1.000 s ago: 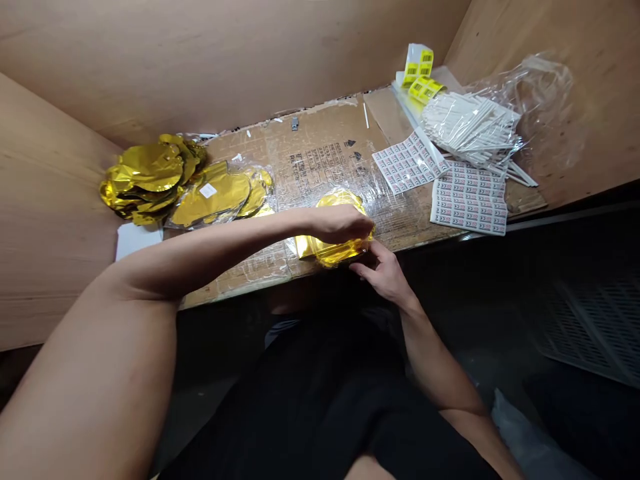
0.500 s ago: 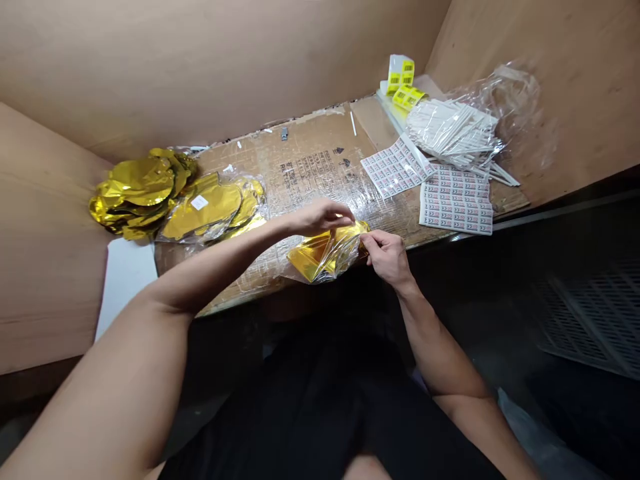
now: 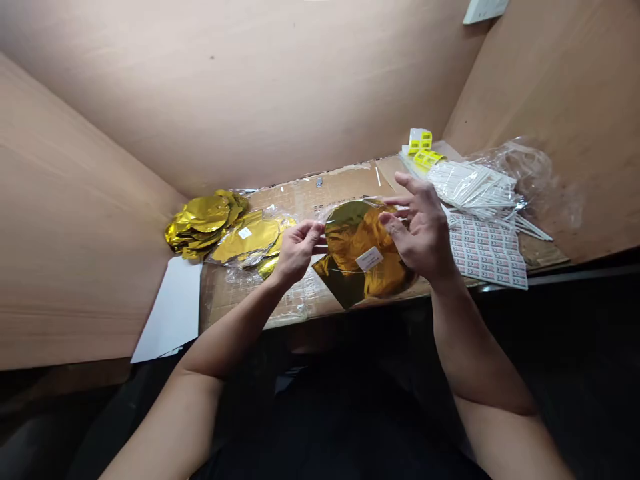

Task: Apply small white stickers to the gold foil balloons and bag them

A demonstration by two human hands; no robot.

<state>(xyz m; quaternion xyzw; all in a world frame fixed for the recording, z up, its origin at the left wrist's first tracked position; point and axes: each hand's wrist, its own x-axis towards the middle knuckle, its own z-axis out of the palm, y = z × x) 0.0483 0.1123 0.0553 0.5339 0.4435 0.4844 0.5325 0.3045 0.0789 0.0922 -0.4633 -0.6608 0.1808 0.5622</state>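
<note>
Head view, gold foil balloon [image 3: 350, 250], clear plastic sleeve [image 3: 320, 215], white label [image 3: 369, 259], between hands [image 3: 297, 253] [image 3: 420, 230]

Bright, even light on the tan wood panels [image 3: 225, 100], no single source in view, hard glare across the gold foil [image 3: 357, 230] and plastic wrap [image 3: 530, 167], deep shadow below the desk [image 3: 235, 303] front edge, wide-angle bowing toward the frame edges, slight softness on the right hand [image 3: 420, 230]

On the flattened cardboard [image 3: 340, 183], a heap of gold foil balloons [image 3: 200, 223] lies at the left end; white balloon sticks [image 3: 470, 185], printed sticker sheets [image 3: 487, 252] and yellow barcode labels [image 3: 420, 148] sit at the right end.
</note>
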